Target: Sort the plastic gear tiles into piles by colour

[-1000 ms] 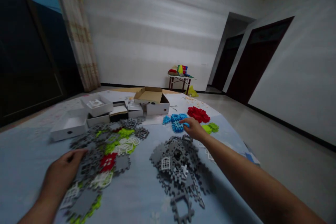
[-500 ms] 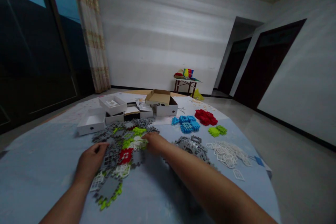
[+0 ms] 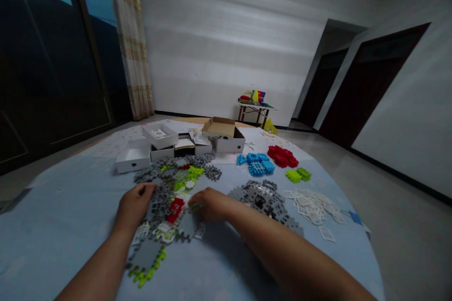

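Note:
A mixed pile of plastic interlocking building pieces (image 3: 165, 193), mostly grey with green, white and red ones, spreads across the table before me. My left hand (image 3: 136, 202) rests against the pile's left edge, its fingers curled together; what they hold, if anything, is hidden. Over the pile's right side, my right hand (image 3: 210, 203) is bent down with its fingers closed. Something greenish shows under those fingertips, too blurred to name. Just left of them lies a red window-frame piece (image 3: 174, 210). A grey plate with green edging (image 3: 145, 255) lies nearest to me.
Right of my right forearm is a heap of grey pieces (image 3: 261, 197). Sorted beyond it are blue pieces (image 3: 257, 164), red pieces (image 3: 282, 156), green pieces (image 3: 298, 175) and white frames (image 3: 314, 205). White boxes (image 3: 133, 157) and an opened carton (image 3: 226, 143) stand behind the pile.
My right hand has drawn back toward me, from the white and green pieces to beside the red one. Pieces there have shifted. My left hand stays at the pile's edge; the view has turned slightly left.

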Available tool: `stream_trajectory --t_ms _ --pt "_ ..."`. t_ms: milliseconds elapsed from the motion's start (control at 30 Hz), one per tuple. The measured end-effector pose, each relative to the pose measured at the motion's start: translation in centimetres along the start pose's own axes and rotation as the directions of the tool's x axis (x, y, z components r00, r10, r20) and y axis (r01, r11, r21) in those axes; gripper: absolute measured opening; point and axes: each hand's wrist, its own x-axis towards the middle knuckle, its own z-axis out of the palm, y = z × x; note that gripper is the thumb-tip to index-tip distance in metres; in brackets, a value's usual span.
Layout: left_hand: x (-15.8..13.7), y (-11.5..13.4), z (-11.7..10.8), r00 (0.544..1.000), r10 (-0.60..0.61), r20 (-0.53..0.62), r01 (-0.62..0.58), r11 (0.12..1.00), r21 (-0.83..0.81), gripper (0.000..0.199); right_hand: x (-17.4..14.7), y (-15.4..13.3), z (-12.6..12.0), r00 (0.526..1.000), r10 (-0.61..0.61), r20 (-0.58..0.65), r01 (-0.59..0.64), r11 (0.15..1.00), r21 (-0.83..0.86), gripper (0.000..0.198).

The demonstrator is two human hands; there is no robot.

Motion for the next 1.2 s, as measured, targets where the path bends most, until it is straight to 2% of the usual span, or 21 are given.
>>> stream_trajectory --t_ms 67,133,233,333,400,500,700,900,1000,1067,1133,1200 --pt "0.0 0.0 -0.1 1.0 -0.006 0.0 0.006 1.0 -0.015 0.04 -1.1 -1.0 -0.2 0.997 -0.06 0.057 0.058 0.998 0.023 0.042" --pt "0.0 -0.1 -0.1 1.0 -0.014 0.002 0.014 0.999 -0.033 0.041 -2.0 -1.7 -0.4 0.995 -0.082 0.063 0.079 0.996 0.051 0.041" --pt "0.1 -0.3 -0.3 1.0 -0.026 0.003 0.027 0.998 -0.055 0.044 -2.9 -2.0 -0.4 0.999 -0.031 -0.024 0.033 0.996 0.088 0.042" --pt "0.0 -0.3 -0.7 0.999 -0.032 -0.01 0.031 0.998 -0.063 0.045 -3.4 -2.0 -0.1 0.99 0.07 -0.12 -0.054 0.989 0.136 0.055" --pt "-0.1 -0.1 -1.0 0.999 -0.027 -0.02 0.025 0.998 -0.063 0.043 -3.4 -2.0 0.2 0.986 0.123 -0.114 -0.107 0.985 0.138 0.054" --pt "-0.3 0.2 -1.4 0.999 -0.022 -0.028 0.02 0.998 -0.053 0.041 -3.1 -2.1 0.4 0.982 0.174 -0.069 -0.168 0.982 0.09 0.042" --pt "-0.5 0.5 -1.8 1.0 -0.028 -0.011 0.028 0.999 -0.018 0.04 -2.8 -2.5 0.3 0.983 0.178 -0.037 -0.176 0.983 0.042 0.038" --pt "-0.7 1.0 -2.0 0.997 -0.076 0.014 0.076 0.997 0.0 0.042 -4.6 -3.2 -1.0 0.969 0.168 -0.183 -0.149 0.982 0.115 0.039" --pt "-0.8 1.3 -2.0 0.996 -0.082 0.025 0.082 0.997 0.015 0.041 -6.7 -2.8 -2.8 0.932 0.201 -0.301 -0.152 0.972 0.178 0.037" --pt "-0.6 1.0 -2.0 0.997 -0.08 0.017 0.078 0.995 0.063 0.04 -8.5 -1.7 -4.1 0.885 0.252 -0.391 -0.179 0.961 0.212 0.034" --pt "-0.2 0.0 -1.8 0.997 -0.072 -0.003 0.072 0.989 0.126 0.04 -10.7 0.0 -5.3 0.811 0.323 -0.488 -0.237 0.944 0.231 0.032" --pt "0.6 -1.5 -1.4 0.999 -0.047 -0.026 0.051 0.986 0.159 0.039 -13.1 2.0 -6.1 0.704 0.397 -0.589 -0.324 0.917 0.231 0.029"
